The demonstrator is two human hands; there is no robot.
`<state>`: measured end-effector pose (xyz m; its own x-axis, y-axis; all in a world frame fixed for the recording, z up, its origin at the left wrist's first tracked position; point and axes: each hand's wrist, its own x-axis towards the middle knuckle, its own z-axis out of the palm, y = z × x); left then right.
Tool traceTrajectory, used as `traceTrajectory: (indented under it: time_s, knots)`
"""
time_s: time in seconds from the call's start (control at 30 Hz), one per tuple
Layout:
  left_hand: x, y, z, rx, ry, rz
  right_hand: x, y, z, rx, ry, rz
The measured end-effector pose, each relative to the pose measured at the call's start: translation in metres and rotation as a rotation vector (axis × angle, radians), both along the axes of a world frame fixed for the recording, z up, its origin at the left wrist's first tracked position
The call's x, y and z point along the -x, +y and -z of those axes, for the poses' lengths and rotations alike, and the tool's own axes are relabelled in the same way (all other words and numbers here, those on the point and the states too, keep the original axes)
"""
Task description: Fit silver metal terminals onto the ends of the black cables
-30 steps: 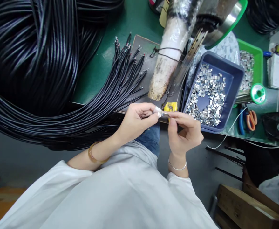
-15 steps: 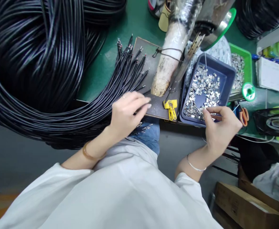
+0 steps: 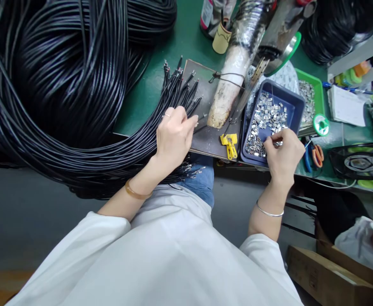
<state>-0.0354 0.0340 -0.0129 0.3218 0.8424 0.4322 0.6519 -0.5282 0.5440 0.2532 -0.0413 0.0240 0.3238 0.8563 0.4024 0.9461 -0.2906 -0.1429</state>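
Note:
My left hand [image 3: 175,138] is closed at the right side of a bundle of black cables [image 3: 132,144], thumb and forefinger pinched on a thin black cable that points toward the press-like machine. Several cable ends [image 3: 191,91] with bare tips lie just beyond it. My right hand [image 3: 283,155] reaches over the front of a dark blue tray [image 3: 296,102], its thumb and fingertips pinched together among small silver metal clips [image 3: 266,114]. What sits between those fingertips is too small to make out. A yellow clamp-like piece [image 3: 229,145] lies between my hands.
A white, tape-wrapped machine part [image 3: 226,97] slants down over a grey board [image 3: 202,142]. Large black cable coils [image 3: 72,72] fill the left. On the right are a green tray [image 3: 317,91], orange-handled scissors [image 3: 317,155], a paper pad [image 3: 347,105] and a black fan [image 3: 361,162].
The view has shifted, moving the bench items on the right leftward. My left hand has risen slightly toward the cable ends. My right hand has turned more downward over the clips.

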Motion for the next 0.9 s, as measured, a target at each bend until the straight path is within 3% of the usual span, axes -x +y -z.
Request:
traceTrajectory:
  time_s: [0.2, 0.33, 0.4, 0.43, 0.5, 0.53, 0.57, 0.63, 0.7, 0.73, 0.9]
  knots:
    - [-0.001, -0.003, 0.002, -0.071, 0.137, 0.079, 0.013, -0.011, -0.002, -0.364, 0.155, 0.003]
    - [-0.002, -0.017, -0.01, -0.026, 0.027, 0.167, 0.043, -0.023, -0.012, -0.506, 0.595, -0.094]
    - [-0.002, -0.026, -0.024, 0.131, -0.106, 0.378, 0.063, -0.029, -0.016, -0.508, 0.81, -0.202]
    - [-0.003, -0.03, -0.031, 0.278, -0.164, 0.551, 0.073, -0.032, -0.017, -0.502, 0.857, -0.242]
    - [-0.005, -0.037, -0.04, 0.683, -0.279, 0.883, 0.091, -0.036, -0.017, -0.52, 0.85, -0.28]
    - [-0.006, -0.04, -0.042, 0.885, -0.358, 0.941, 0.099, -0.037, -0.015, -0.549, 0.812, -0.283]
    - [-0.008, -0.042, -0.041, 1.055, -0.46, 0.918, 0.105, -0.037, -0.012, -0.58, 0.765, -0.289]
    - [-0.012, -0.044, -0.033, 1.235, -0.712, 0.688, 0.114, -0.037, -0.006, -0.616, 0.689, -0.309]
    - [-0.015, -0.044, -0.023, 1.245, -0.914, 0.468, 0.12, -0.036, 0.001, -0.584, 0.676, -0.343]
    - [-0.017, -0.044, -0.019, 1.227, -0.97, 0.418, 0.122, -0.034, 0.004, -0.55, 0.698, -0.356]
    - [-0.022, -0.042, -0.019, 1.098, -0.993, 0.426, 0.124, -0.029, 0.012, -0.415, 0.847, -0.403]
